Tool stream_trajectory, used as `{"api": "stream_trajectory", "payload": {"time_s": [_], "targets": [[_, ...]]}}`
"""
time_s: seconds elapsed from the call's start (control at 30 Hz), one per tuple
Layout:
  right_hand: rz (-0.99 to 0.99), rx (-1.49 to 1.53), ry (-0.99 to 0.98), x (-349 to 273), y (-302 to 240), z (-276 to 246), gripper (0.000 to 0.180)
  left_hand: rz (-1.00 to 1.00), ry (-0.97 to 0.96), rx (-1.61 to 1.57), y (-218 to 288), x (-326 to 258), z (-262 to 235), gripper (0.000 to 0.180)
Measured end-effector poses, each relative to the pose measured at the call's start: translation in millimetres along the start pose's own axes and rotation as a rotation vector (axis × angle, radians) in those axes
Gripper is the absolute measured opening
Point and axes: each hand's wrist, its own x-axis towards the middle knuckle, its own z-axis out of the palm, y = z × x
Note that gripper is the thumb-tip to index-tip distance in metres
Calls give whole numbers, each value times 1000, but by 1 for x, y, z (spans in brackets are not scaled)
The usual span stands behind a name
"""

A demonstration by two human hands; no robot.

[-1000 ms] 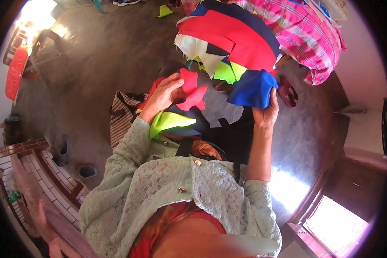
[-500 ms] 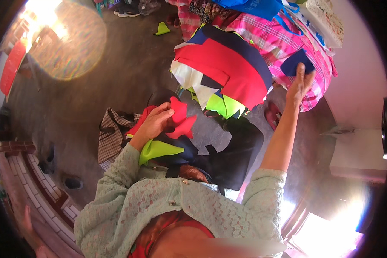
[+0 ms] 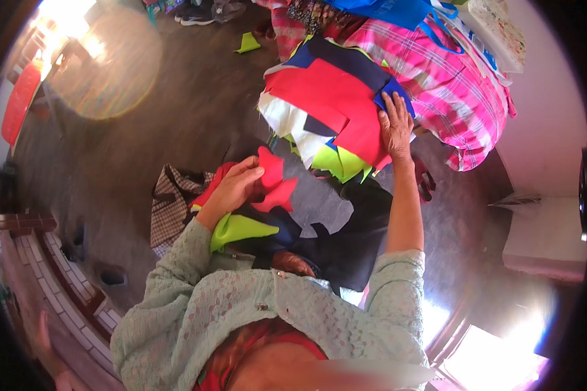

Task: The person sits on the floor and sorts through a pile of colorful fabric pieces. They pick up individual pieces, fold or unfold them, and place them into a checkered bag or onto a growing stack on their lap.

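My left hand (image 3: 236, 184) is closed on a red fabric piece (image 3: 272, 171) with notched edges, over my lap. Below that wrist a lime-green scrap (image 3: 241, 229) lies on dark cloth. My right hand (image 3: 396, 128) lies flat, fingers stretched, on the right edge of a pile of cut fabric. Beneath its fingertips is a blue fabric piece (image 3: 392, 88). Large red pieces (image 3: 319, 91) top the pile, with navy pieces (image 3: 349, 62) along the far side. White cloth (image 3: 284, 116) and lime-green cloth (image 3: 343, 161) stick out at its near side.
Behind the pile sits a large pink plaid cloth bundle (image 3: 430, 78) with a blue bag (image 3: 385, 13) on top. A checked cloth (image 3: 175, 202) is left of my lap. One lime-green scrap (image 3: 246, 43) and shoes (image 3: 195, 14) are on the floor. A wall (image 3: 548, 111) rises at the right.
My right hand has moved left from over the plaid bundle to the pile, bringing the blue piece onto its right edge; the fingers now lie flat. My left hand has stayed put.
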Motion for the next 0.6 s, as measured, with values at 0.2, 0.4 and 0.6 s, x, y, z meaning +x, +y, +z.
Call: {"api": "stream_trajectory", "payload": {"time_s": [0.2, 0.4, 0.6], "targets": [[-97, -116, 98, -15, -40, -15, 50, 20, 8, -35, 1, -5, -4, 11], [27, 596, -40, -84, -133, -39, 43, 72, -146, -86, 0, -3, -12, 11], [376, 1383, -371, -128, -201, -9, 52, 113, -130, 83, -3, -4, -4, 15]]}}
